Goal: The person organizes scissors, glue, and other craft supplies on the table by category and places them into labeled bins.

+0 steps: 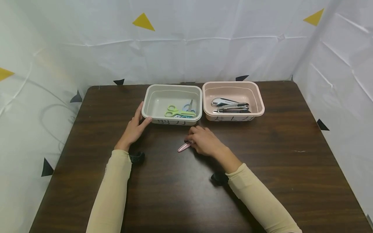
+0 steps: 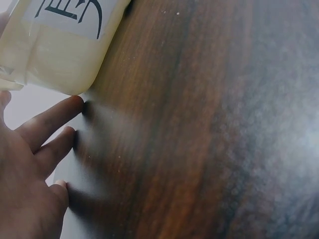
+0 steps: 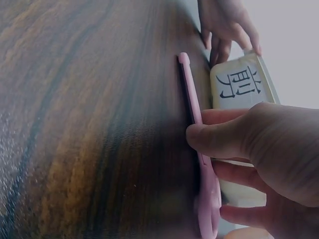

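Pink scissors lie low over the table, seen edge-on in the right wrist view. My right hand pinches them between thumb and fingers, just in front of the boxes; in the head view it covers their handle end. My left hand rests at the front left corner of a pale green box, thumb at the rim and the other fingers spread along its side. Inside that box lie green scissors and blue-handled scissors, partly overlapping. Dark characters mark the box's front label.
Right beside the green box stands a pale pink box holding several utility knives. Both boxes stand near the back edge of the dark wooden table. White sheeting encloses the back and sides.
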A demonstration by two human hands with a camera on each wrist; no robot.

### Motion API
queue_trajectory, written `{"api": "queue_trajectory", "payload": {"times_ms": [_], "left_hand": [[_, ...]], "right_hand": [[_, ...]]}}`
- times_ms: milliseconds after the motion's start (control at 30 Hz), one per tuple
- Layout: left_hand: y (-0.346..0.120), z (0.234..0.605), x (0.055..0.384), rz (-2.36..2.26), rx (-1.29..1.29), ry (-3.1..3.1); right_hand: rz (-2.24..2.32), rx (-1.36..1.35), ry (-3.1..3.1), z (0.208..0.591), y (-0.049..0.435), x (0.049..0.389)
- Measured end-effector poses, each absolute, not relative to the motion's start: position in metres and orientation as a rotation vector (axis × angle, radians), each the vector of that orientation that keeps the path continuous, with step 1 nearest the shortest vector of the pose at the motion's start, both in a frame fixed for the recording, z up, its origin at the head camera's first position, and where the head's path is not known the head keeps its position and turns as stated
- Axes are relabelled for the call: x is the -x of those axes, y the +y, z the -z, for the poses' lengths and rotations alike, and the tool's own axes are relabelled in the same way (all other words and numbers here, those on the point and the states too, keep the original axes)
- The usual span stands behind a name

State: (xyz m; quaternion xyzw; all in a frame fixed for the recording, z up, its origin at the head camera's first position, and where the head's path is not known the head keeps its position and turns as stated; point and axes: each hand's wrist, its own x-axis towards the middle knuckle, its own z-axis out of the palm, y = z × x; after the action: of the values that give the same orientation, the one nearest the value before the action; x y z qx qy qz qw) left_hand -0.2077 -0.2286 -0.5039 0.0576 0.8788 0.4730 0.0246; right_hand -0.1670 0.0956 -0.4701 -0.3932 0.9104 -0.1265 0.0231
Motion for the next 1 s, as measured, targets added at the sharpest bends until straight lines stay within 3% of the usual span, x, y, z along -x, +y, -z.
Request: {"api": "queue_trajectory", "payload": {"times_ms": [1000], "left_hand": [[-0.2287,0.5023,0.207,-1.467,-0.182,2.719]], "right_hand": [[0.302,1.279,2.882,0.475,0.0926,0.1591]]}}
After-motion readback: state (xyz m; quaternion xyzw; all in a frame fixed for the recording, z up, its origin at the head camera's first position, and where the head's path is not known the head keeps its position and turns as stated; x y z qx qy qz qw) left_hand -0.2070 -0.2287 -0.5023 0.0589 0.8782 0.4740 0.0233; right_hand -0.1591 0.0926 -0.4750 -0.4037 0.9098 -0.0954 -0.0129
